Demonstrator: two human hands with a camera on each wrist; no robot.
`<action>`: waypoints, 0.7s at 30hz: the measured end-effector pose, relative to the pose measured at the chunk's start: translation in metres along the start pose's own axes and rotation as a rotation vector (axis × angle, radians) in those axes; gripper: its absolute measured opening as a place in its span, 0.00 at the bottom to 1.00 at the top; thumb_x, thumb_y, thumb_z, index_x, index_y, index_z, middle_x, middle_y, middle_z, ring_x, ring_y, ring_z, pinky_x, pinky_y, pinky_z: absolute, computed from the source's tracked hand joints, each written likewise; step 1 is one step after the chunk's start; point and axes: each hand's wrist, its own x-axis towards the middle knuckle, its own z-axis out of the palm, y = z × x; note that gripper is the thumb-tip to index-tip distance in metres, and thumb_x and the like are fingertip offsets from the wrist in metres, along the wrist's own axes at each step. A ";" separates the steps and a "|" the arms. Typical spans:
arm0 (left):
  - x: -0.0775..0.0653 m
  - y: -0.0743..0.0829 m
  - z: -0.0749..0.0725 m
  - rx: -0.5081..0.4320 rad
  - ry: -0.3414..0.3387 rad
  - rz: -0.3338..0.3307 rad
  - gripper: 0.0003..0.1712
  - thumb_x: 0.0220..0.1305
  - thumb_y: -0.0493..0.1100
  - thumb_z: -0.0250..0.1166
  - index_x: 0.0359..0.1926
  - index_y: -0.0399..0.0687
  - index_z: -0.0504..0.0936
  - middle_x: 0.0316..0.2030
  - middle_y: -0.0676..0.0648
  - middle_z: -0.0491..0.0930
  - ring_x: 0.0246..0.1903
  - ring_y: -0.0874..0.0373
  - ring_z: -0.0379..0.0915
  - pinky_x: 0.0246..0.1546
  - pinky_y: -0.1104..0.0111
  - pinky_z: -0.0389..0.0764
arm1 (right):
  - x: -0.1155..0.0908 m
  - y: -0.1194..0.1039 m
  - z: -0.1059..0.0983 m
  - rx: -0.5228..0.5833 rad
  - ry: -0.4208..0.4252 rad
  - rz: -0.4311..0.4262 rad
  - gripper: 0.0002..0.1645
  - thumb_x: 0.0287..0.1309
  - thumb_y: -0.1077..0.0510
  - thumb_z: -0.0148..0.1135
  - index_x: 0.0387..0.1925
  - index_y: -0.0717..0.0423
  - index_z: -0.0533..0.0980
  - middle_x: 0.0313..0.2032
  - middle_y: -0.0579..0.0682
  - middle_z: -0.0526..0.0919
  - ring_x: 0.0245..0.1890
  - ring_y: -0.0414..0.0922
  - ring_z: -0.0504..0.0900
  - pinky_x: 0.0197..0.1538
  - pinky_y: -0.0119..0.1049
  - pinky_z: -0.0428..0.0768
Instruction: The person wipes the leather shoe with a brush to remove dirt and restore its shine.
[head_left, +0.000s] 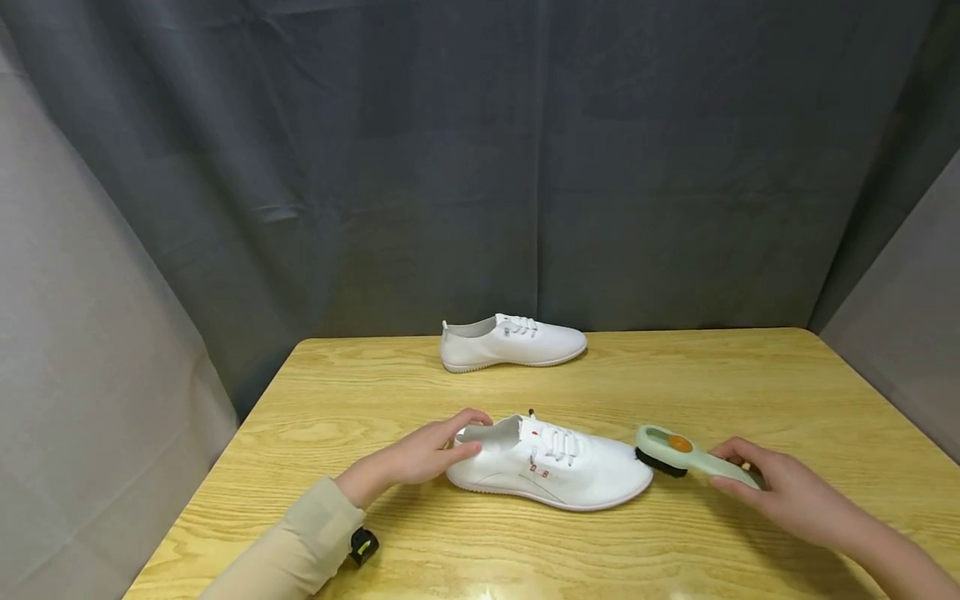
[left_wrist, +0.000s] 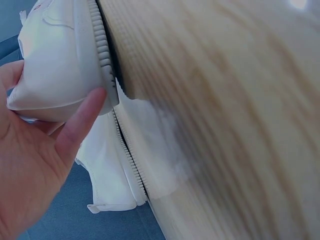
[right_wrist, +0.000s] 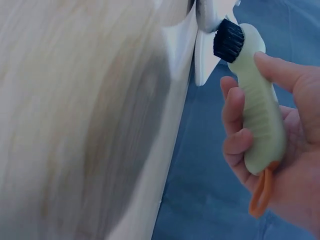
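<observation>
A white lace-up shoe sits on the wooden table, its toe to the right. At its heel, my left hand grips the back, with fingers at the collar opening; the left wrist view shows the thumb and fingers about the shoe's heel. My right hand holds a pale green shoe brush by the handle, fingers wrapped round it in the right wrist view. The brush's black bristles are at the shoe's toe; whether they touch it is hard to tell. An orange button is on the brush head.
A second white shoe stands near the table's back edge, toe to the right. Dark grey cloth hangs behind the wooden table, with lighter cloth at both sides. A small black object shows beside the left sleeve.
</observation>
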 end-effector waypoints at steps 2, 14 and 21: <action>0.000 0.000 0.000 -0.001 0.000 0.000 0.24 0.75 0.56 0.48 0.68 0.60 0.63 0.65 0.50 0.68 0.61 0.51 0.66 0.59 0.55 0.68 | -0.001 0.005 -0.001 -0.007 -0.018 0.037 0.15 0.65 0.50 0.61 0.48 0.53 0.75 0.36 0.45 0.77 0.27 0.35 0.67 0.29 0.32 0.66; 0.000 -0.001 0.001 -0.001 0.001 0.001 0.25 0.76 0.56 0.47 0.68 0.57 0.63 0.65 0.50 0.68 0.61 0.51 0.66 0.59 0.55 0.68 | -0.004 -0.004 -0.002 -0.135 0.214 -0.103 0.19 0.52 0.54 0.73 0.46 0.46 0.78 0.37 0.38 0.79 0.29 0.32 0.69 0.29 0.32 0.69; 0.000 -0.001 0.000 0.007 0.003 -0.001 0.23 0.76 0.54 0.47 0.68 0.58 0.63 0.65 0.49 0.69 0.59 0.51 0.69 0.57 0.55 0.69 | -0.001 -0.027 0.013 -0.098 0.236 -0.386 0.32 0.36 0.62 0.80 0.46 0.39 0.78 0.39 0.32 0.80 0.33 0.30 0.75 0.29 0.30 0.75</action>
